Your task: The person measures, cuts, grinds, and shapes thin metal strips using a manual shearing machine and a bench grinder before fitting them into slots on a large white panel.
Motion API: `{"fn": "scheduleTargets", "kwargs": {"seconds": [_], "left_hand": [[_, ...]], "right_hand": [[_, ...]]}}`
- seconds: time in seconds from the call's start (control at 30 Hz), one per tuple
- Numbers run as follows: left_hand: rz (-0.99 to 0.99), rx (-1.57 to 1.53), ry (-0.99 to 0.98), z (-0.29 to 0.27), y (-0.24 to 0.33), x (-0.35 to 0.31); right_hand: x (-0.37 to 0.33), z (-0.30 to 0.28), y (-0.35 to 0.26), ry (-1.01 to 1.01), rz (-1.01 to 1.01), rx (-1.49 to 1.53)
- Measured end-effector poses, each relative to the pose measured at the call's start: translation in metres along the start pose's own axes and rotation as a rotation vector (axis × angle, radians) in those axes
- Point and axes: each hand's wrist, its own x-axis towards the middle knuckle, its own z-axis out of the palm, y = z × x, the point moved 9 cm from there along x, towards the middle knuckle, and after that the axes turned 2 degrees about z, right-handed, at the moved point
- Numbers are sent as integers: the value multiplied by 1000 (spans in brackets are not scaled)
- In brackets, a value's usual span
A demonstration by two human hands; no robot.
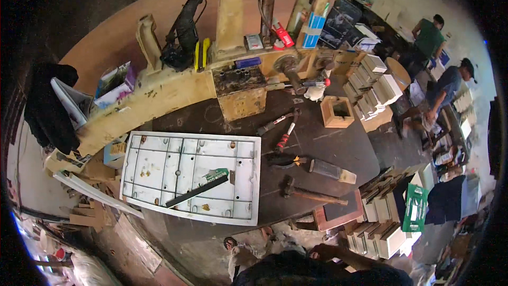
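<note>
My right hand (pixel 320 252) rests low in front of my body, beside the red-brown framed board (pixel 338 211) at the near table edge. It is small and dim, so its fingers and anything in them cannot be made out. My left hand does not show clearly. On the dark table (pixel 338 153) lies a white ribbed panel (pixel 159 172), with a dark narrow strip (pixel 196 191) and a green printed card (pixel 219 173) on it. Right of the panel lie a hammer (pixel 312 195), a wide tool with a pale end (pixel 332 171), dark-handled pliers (pixel 286 162) and red-handled pincers (pixel 286 131).
Beyond the table stands a yellowish machine frame (pixel 174 95) with a worn metal block (pixel 241 92). A small wooden box (pixel 337 112) sits near stacked pale blocks (pixel 373 90). More blocks (pixel 381 230) and a green package (pixel 415 207) are at right. Two people (pixel 429 37) work farther right.
</note>
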Motion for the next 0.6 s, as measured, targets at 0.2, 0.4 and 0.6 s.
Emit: {"fn": "scheduleTargets", "kwargs": {"seconds": [0.2,0.4,0.6], "left_hand": [[48,39,23,-15,21,-25],[30,66,24,-12,18,-35],[-5,102,46,-11,11,-42]], "right_hand": [[70,-9,-60,-69,-77,39],[113,-28,-119,-82,-167,46],[125,-31,-135,-129,-220,52]]}}
